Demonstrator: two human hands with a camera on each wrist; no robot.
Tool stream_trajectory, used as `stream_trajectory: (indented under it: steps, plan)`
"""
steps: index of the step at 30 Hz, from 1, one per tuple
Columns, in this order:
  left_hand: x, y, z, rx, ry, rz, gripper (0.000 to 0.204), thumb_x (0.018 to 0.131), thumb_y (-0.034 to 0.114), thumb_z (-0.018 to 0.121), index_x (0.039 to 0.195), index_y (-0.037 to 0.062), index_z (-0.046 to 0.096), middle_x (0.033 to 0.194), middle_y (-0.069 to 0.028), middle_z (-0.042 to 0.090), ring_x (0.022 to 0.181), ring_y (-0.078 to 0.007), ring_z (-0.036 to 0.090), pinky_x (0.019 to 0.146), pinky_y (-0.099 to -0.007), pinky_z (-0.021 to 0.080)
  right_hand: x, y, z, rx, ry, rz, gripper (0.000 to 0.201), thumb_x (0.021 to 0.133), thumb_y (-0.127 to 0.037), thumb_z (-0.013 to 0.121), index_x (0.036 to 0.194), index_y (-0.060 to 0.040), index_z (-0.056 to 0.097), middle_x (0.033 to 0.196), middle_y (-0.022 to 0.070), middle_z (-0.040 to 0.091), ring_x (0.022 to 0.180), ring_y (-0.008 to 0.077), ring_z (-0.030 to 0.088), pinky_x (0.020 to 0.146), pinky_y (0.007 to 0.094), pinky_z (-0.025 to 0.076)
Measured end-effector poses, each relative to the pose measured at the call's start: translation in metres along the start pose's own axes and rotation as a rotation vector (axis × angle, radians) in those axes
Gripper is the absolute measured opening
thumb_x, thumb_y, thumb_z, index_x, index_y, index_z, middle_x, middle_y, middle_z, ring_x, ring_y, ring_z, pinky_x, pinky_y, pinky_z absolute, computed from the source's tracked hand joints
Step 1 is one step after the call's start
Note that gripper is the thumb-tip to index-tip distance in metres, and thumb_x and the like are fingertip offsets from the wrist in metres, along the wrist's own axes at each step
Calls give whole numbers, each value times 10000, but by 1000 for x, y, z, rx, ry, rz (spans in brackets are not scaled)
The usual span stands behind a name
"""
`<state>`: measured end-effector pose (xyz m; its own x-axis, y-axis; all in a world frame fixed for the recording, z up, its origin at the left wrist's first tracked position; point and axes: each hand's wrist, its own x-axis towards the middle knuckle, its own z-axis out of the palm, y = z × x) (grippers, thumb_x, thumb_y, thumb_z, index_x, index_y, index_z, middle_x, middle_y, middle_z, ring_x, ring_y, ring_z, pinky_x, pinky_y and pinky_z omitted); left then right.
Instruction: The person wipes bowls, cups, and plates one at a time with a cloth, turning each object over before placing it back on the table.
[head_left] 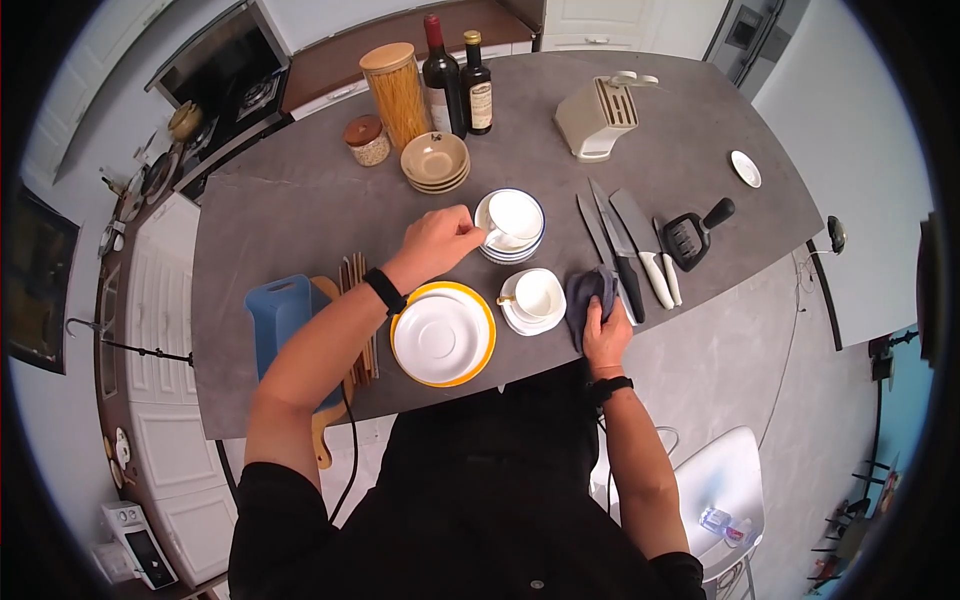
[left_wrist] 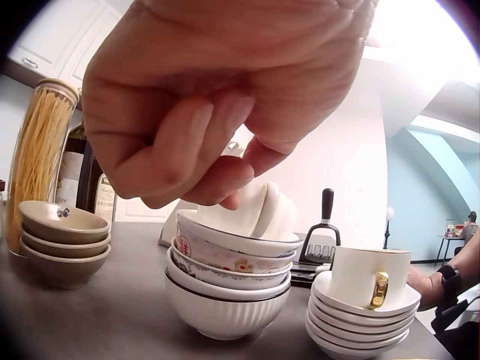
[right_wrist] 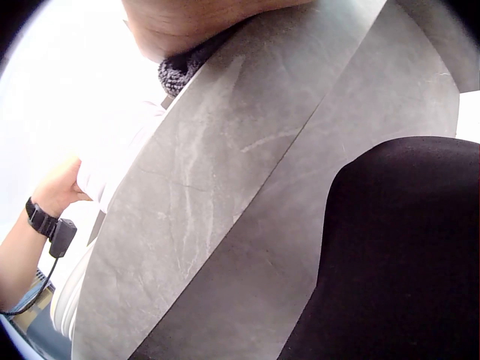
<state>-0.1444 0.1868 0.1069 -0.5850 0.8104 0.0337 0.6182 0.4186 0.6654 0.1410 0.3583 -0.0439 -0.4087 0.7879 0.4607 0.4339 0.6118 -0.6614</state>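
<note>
My left hand (head_left: 437, 243) is at a white cup (head_left: 515, 216), its curled fingers pinching the handle. In the left wrist view that cup (left_wrist: 232, 219) sits tilted on top of a stack of bowls (left_wrist: 225, 304), partly hidden by my left hand (left_wrist: 202, 105). My right hand (head_left: 606, 335) grips a dark grey cloth (head_left: 590, 297) near the table's front edge. Between the hands, a second white cup (head_left: 538, 295) with a gold handle stands on stacked saucers (head_left: 530, 326). In the right wrist view only a bit of the cloth (right_wrist: 178, 75) shows below the hand.
White plates (head_left: 440, 340) lie on a yellow-rimmed one at the front. Several knives (head_left: 625, 240) and a black-handled tool (head_left: 688, 240) lie right of the cups. Behind stand beige bowls (head_left: 435, 158), a pasta jar (head_left: 398, 100), two bottles (head_left: 442, 85) and a knife block (head_left: 597, 118). A blue bin (head_left: 275, 315) is left.
</note>
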Motion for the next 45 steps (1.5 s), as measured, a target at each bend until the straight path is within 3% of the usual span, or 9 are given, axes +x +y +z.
stream_trajectory:
  steps: [8,15,23,27,30,33,36,40,45]
  plan:
    - [-67,-20,6,260,-58,-45,324,812,341,749,915,55,634,867,-158,712,844,-374,702,749,-487,539,-1,2,1,47,23,-6,317,967,-260,690,814,-16,557,720,214,606,667,448,604,613,506,468]
    - [-109,-45,16,442,4,-202,448,781,326,798,1043,33,583,1061,-184,579,897,-377,690,790,-459,553,-1,3,0,36,18,-20,317,966,-263,689,812,-19,558,728,219,609,678,451,607,619,510,469]
    - [-132,-58,24,363,-51,-293,481,793,337,797,1108,50,574,1077,-162,583,985,-349,677,826,-444,548,-2,-1,-4,19,12,-9,322,968,-269,686,819,-15,556,752,229,617,692,465,608,626,517,473]
    - [-130,-52,27,427,67,-254,452,810,328,790,1090,44,578,1094,-158,591,1010,-338,670,815,-444,543,0,0,-2,20,27,-30,315,969,-266,686,828,-15,560,754,227,622,695,463,613,632,519,479]
    - [-101,-42,29,215,266,-21,404,825,317,780,1067,57,586,1062,-141,620,932,-324,685,760,-460,535,-1,0,-2,27,26,-33,312,969,-266,687,833,-15,562,755,226,625,694,463,614,633,520,481]
    - [-65,16,21,94,296,7,339,849,273,770,1051,66,594,868,-101,631,776,-274,654,678,-418,503,0,0,-2,29,38,-43,320,967,-266,691,825,-13,555,750,229,619,691,463,612,629,519,479]
    - [-29,32,28,-4,182,-96,301,852,260,770,1027,76,607,730,-75,627,684,-260,636,645,-411,489,-1,2,-1,23,30,-28,331,964,-270,693,814,-13,549,746,231,613,688,462,609,626,516,476]
    - [-2,13,52,-184,241,-80,239,895,262,731,889,31,667,726,-44,663,667,-168,619,611,-354,467,-2,0,-2,13,37,0,346,959,-284,696,804,-14,544,741,230,607,685,459,604,619,510,473]
    - [6,-2,61,-407,124,-275,351,890,322,686,800,-16,650,747,-104,679,713,-173,627,669,-370,490,-2,4,0,26,37,-23,321,956,-261,699,812,-15,550,741,225,613,682,453,607,620,506,475]
